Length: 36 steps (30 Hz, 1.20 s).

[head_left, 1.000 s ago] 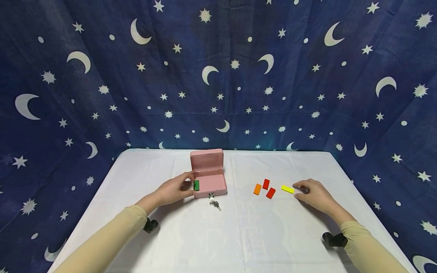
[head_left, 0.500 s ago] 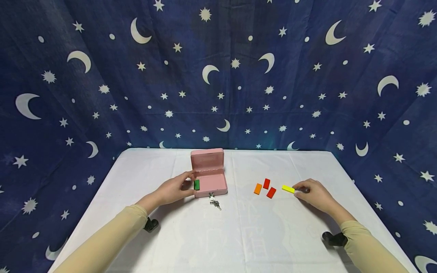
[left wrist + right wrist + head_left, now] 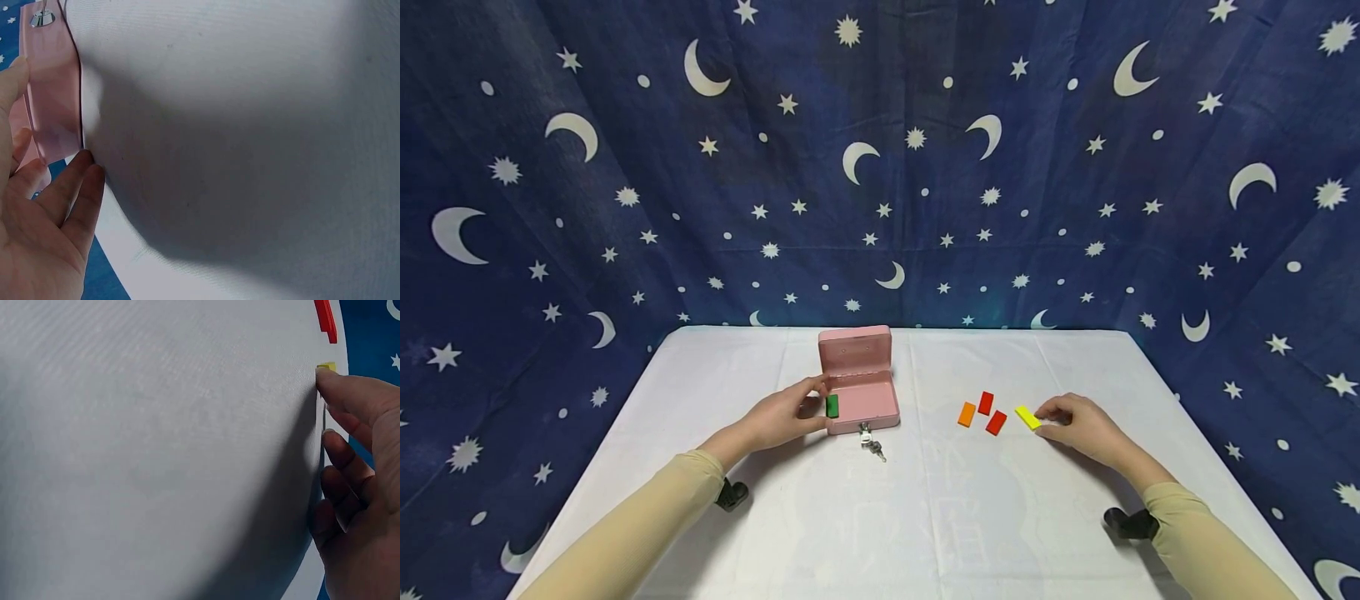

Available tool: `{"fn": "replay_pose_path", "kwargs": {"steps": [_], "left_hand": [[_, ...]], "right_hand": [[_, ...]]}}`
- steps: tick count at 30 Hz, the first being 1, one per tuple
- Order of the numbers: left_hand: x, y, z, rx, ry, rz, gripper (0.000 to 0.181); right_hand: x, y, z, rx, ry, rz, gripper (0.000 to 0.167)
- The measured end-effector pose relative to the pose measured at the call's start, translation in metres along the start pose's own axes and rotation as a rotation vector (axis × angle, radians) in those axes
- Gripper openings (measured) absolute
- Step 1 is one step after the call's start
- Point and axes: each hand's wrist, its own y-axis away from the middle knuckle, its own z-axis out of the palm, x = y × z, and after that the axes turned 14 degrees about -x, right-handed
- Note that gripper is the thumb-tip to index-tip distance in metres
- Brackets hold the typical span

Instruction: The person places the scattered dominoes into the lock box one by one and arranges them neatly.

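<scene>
A pink metal cash box stands with its lid raised, and a green block lies inside at its left wall. My left hand holds the box's left side, thumb at the front corner and fingers farther back. In the left wrist view the thumb lies on the pink front wall. On the right, my right hand pinches the near end of a yellow block between thumb and fingers. The block stays low at the tablecloth; whether it touches the cloth cannot be told.
An orange block and two red blocks lie between the box and the yellow block. Keys hang from the box's front lock onto the white tablecloth. Behind the table hangs a blue curtain with moons and stars.
The yellow block has turned, its near end swinging toward me, and my right hand has shifted slightly left with it. My left hand and the cash box have stayed put.
</scene>
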Motion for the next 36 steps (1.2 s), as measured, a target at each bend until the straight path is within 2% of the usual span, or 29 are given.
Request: {"fn": "replay_pose_path", "kwargs": {"steps": [7, 16, 23, 36], "left_hand": [[-0.001, -0.001, 0.000, 0.004, -0.014, 0.002, 0.081], [-0.001, -0.001, 0.002, 0.004, -0.007, -0.005, 0.081], [-0.002, -0.001, 0.001, 0.004, -0.020, 0.003, 0.082], [-0.001, 0.000, 0.001, 0.004, -0.014, -0.003, 0.079]], "right_hand": [[-0.006, -0.007, 0.000, -0.077, 0.013, -0.025, 0.052], [-0.008, -0.011, 0.000, -0.130, -0.012, -0.006, 0.049], [-0.007, -0.012, 0.000, -0.100, -0.012, -0.012, 0.045], [-0.002, -0.006, -0.001, -0.061, -0.030, 0.000, 0.054]]}}
